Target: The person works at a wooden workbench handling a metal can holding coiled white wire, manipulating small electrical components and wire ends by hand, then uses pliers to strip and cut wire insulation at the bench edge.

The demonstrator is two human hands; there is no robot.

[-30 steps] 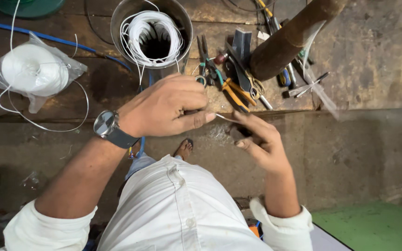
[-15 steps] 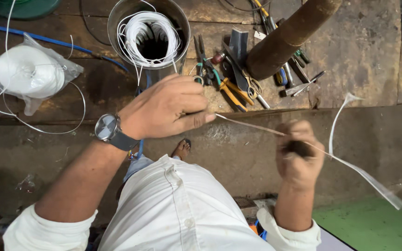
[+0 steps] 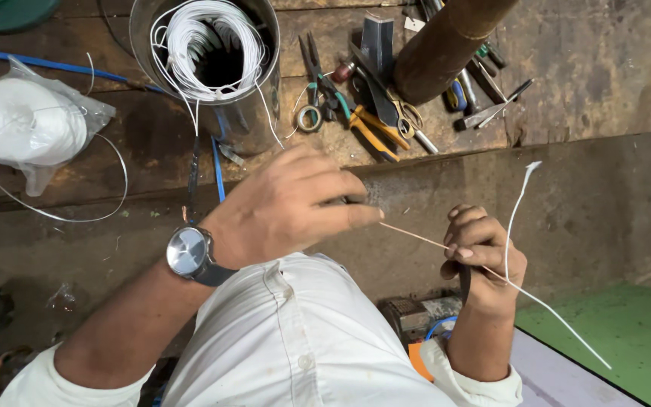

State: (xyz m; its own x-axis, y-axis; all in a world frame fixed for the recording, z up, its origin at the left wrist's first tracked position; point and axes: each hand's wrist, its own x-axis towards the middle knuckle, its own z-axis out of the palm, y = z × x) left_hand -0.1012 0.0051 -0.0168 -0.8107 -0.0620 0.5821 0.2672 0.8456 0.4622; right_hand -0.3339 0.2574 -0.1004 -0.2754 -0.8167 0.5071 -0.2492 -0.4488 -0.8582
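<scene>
My left hand (image 3: 288, 207), with a round-faced watch (image 3: 188, 252) on the wrist, pinches one end of a thin pale wire (image 3: 414, 235) just in front of my white shirt. The wire runs right to my right hand (image 3: 482, 260), which is closed around a dark-handled tool and the wire. A stripped white strip of insulation (image 3: 518, 197) curls up from the right hand and trails down to the lower right. Behind my left hand stands a metal can holding a coil of white wire (image 3: 209, 47).
A bagged white spool (image 3: 28, 120) lies at left on the worn wooden bench (image 3: 589, 68). Pliers, cutters and a tape roll (image 3: 310, 117) lie beside a rusty pipe (image 3: 450, 38). A green mat (image 3: 627, 339) is at the lower right.
My right hand pulled away to the right from my left, baring a length of wire. The white insulation strip came loose and now hangs from the right hand.
</scene>
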